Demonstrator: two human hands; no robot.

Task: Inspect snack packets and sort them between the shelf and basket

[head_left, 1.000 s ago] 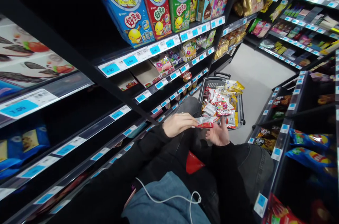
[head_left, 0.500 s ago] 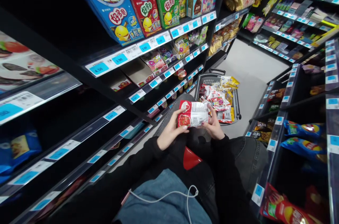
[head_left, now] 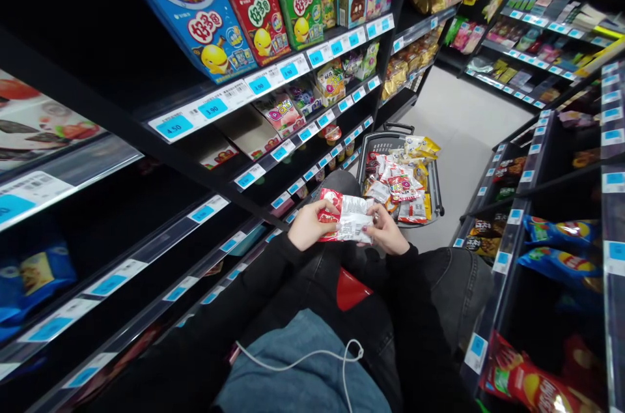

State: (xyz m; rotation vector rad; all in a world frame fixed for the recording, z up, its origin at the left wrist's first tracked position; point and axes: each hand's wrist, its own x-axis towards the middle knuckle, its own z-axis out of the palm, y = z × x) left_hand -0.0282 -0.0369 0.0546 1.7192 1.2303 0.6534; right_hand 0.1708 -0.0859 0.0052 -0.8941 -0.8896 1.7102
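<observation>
Two bare hands share one small packet, level above the lap, just on the near side of the basket. The left hand pinches the red end, thumb on top and fingers curled at the edge; the right hand pinches the white end in much the same way, fingertips close together. How hard either one presses, I cannot tell. Gripping at opposite ends suits a soft wrapper, since the middle is left bare and the small print there faces up. A light, even pull should be enough to flatten the creases; squeezing or twisting could crumple the print or strain a seam. Tilting it slightly may help if the shop light glares off the wrapper. Elbows tucked in would steady both wrists and stay well apart from the shelf and the loose packets in the basket.
</observation>
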